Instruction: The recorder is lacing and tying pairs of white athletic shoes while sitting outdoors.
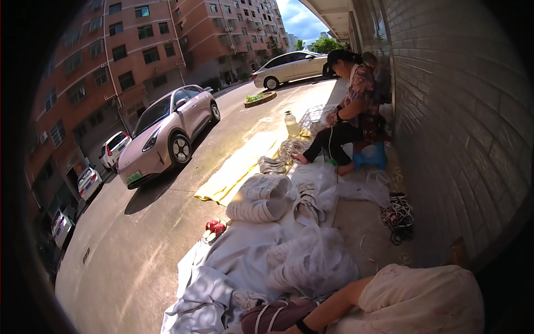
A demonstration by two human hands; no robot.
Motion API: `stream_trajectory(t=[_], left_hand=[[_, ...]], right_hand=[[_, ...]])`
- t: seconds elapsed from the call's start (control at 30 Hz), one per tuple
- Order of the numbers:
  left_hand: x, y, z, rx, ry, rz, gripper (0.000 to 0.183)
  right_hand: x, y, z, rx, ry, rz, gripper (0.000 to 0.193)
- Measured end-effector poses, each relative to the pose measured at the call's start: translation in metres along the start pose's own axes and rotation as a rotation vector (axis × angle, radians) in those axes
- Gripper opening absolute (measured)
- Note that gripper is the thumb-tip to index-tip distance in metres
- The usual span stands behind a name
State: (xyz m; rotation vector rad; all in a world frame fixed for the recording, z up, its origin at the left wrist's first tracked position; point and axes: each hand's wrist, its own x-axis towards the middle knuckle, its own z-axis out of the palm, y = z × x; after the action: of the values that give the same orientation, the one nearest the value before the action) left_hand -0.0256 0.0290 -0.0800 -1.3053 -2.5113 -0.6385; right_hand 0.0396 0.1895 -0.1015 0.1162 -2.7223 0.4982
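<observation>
My right forearm [340,305], with a dark band at the wrist, reaches leftward along the lower edge from a light floral sleeve [423,298]. The frame cuts off my right hand just past the wrist. My left hand does not show. Beside the wrist, white cords [272,316] loop over a dark purple-brown trouser leg [253,320]. A pale laced shoe [248,299] appears next to that leg. Just ahead lies a clear plastic bag [328,256] over stacked whitish woven strips. Farther off are rolled bundles of pale strips [258,203], and a smaller strap bundle [307,203].
A co-worker [356,100] sits on a blue stool [371,155] by the tiled wall [450,111], bent over a white cord. Grey sheeting [239,245] covers the ground. Red-and-white items [213,229], a jug [291,123], tangled cords [397,216] and a parked pink car [167,133] stand around.
</observation>
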Motion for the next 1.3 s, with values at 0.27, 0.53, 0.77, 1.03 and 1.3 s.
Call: stream_trajectory(t=[0.27, 0.53, 0.77, 1.03, 1.3], left_hand=[[0.012, 0.011, -0.005, 0.036, 0.114, 0.110, 0.025], [0.010, 0.016, -0.011, 0.080, 0.212, 0.203, 0.025], [0.004, 0.017, -0.003, 0.037, 0.151, 0.012, 0.029], [0.015, 0.016, -0.010, -0.275, -0.064, -0.283, 0.034], [0.015, 0.013, -0.009, -0.310, -0.038, -0.264, 0.038]], right_hand=[[0.002, 0.006, 0.010, -0.145, -0.026, -0.215, 0.018], [0.002, 0.019, 0.036, -0.222, -0.114, -0.285, 0.019], [0.014, 0.007, -0.007, -0.401, 0.080, -0.408, 0.017], [0.014, 0.016, 0.009, -0.261, 0.083, -0.370, 0.015], [0.018, 0.015, 0.015, -0.280, 0.086, -0.428, 0.014]])
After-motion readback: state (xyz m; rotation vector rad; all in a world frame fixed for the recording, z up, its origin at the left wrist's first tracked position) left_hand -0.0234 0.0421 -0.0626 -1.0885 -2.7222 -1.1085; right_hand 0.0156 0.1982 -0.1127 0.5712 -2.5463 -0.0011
